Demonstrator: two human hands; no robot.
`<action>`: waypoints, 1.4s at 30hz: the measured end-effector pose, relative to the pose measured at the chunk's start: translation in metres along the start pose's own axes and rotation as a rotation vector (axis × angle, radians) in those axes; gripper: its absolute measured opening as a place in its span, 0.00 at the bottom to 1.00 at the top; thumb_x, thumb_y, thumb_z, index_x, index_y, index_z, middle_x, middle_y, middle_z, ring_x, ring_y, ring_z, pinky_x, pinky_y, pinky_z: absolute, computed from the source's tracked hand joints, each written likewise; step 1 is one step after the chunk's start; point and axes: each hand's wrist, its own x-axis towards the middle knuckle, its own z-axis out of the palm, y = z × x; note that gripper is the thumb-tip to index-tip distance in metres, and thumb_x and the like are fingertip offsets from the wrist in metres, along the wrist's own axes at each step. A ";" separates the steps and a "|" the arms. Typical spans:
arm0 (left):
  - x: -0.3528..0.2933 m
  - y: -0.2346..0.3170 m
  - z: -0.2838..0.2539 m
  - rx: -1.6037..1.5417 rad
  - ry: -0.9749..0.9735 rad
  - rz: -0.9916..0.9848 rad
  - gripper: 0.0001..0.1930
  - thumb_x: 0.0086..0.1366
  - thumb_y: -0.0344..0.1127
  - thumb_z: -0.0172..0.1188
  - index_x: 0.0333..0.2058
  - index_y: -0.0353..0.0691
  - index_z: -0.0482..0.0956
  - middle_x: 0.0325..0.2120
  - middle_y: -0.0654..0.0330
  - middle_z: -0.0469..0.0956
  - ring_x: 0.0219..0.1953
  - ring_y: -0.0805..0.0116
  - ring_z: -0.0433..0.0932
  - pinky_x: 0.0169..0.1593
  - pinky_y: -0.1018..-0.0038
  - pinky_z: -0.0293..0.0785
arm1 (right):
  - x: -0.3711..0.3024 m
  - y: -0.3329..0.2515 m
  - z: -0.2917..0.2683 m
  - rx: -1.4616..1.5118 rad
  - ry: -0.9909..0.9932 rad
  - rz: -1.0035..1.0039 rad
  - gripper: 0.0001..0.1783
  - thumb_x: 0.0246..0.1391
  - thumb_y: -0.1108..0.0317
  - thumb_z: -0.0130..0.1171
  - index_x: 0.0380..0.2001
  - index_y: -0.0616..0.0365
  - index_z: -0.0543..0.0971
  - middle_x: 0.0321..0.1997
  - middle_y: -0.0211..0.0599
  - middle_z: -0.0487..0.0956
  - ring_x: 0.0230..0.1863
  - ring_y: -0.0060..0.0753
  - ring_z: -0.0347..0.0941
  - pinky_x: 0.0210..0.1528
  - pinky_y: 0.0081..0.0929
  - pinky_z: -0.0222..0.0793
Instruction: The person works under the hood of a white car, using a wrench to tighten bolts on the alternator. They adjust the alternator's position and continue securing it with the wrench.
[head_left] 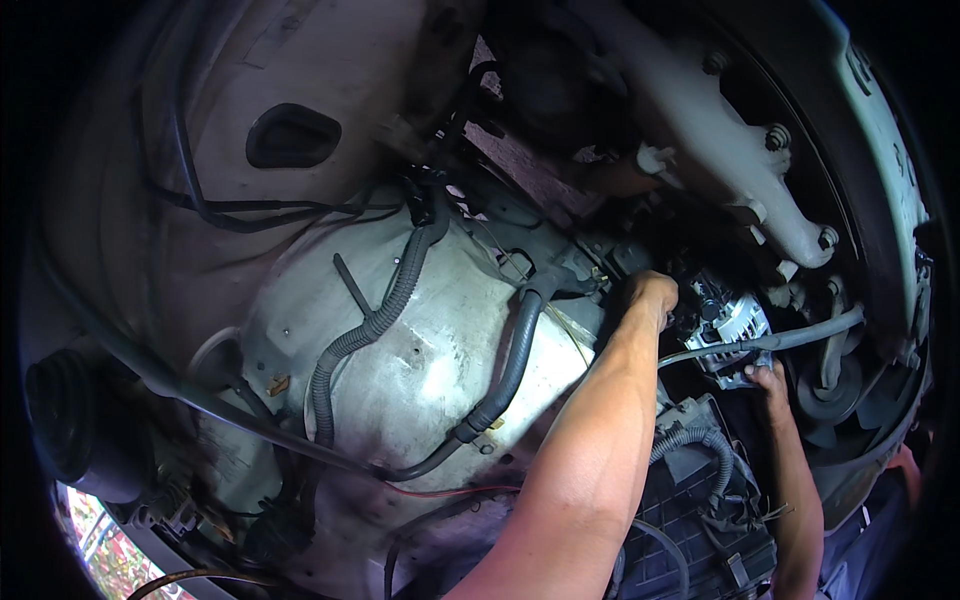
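Observation:
My left hand (652, 292) reaches far into the machinery, its fingers curled downward beside dark parts; what they grip is hidden. Just to the right of it is a silver, finned metal housing that looks like an alternator (738, 322). My right hand (768, 382) holds this housing at its lower edge, thumb showing and the other fingers mostly hidden. A grey hose (800, 332) crosses in front of the housing, close above my right hand.
A large dull metal cover (430, 350) fills the middle, with a ribbed hose (345, 350) and a black hose (518, 360) over it. A black ribbed plastic box (690, 520) lies between my forearms. A pale metal arm (720, 150) with bolts spans the upper right. Blue cloth (870, 545) shows lower right.

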 end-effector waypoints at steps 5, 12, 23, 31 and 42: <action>-0.034 0.021 -0.006 -0.102 -0.036 -0.061 0.14 0.64 0.22 0.43 0.44 0.33 0.76 0.35 0.51 0.78 0.32 0.58 0.79 0.34 0.58 0.79 | -0.003 0.003 -0.001 0.017 0.048 0.027 0.41 0.41 0.49 0.62 0.55 0.68 0.72 0.46 0.35 0.76 0.47 0.31 0.69 0.55 0.31 0.61; -0.067 0.041 -0.011 -0.013 -0.008 -0.039 0.14 0.65 0.24 0.44 0.47 0.36 0.75 0.37 0.51 0.75 0.33 0.57 0.75 0.40 0.54 0.78 | -0.004 -0.007 0.006 -0.003 0.059 0.040 0.41 0.41 0.48 0.62 0.54 0.68 0.72 0.45 0.34 0.76 0.46 0.30 0.69 0.54 0.29 0.61; -0.071 0.062 -0.024 -0.256 -0.052 -0.093 0.10 0.67 0.29 0.45 0.40 0.34 0.75 0.30 0.56 0.69 0.29 0.65 0.67 0.40 0.57 0.78 | -0.005 -0.018 0.013 0.053 -0.012 0.011 0.40 0.41 0.50 0.61 0.55 0.67 0.73 0.49 0.37 0.78 0.50 0.32 0.71 0.57 0.31 0.61; -0.071 0.071 -0.025 -0.099 -0.015 0.015 0.12 0.66 0.26 0.46 0.45 0.29 0.74 0.37 0.47 0.75 0.36 0.56 0.77 0.41 0.53 0.80 | -0.006 -0.016 0.011 0.063 0.028 0.046 0.40 0.40 0.50 0.62 0.55 0.67 0.73 0.50 0.38 0.78 0.50 0.33 0.71 0.58 0.32 0.61; -0.071 0.114 -0.015 1.744 -0.068 0.516 0.17 0.45 0.30 0.62 0.37 0.42 0.88 0.43 0.52 0.84 0.46 0.52 0.83 0.46 0.61 0.80 | -0.004 -0.008 0.008 0.099 0.007 0.072 0.36 0.42 0.52 0.62 0.53 0.65 0.75 0.49 0.35 0.78 0.50 0.32 0.71 0.57 0.31 0.61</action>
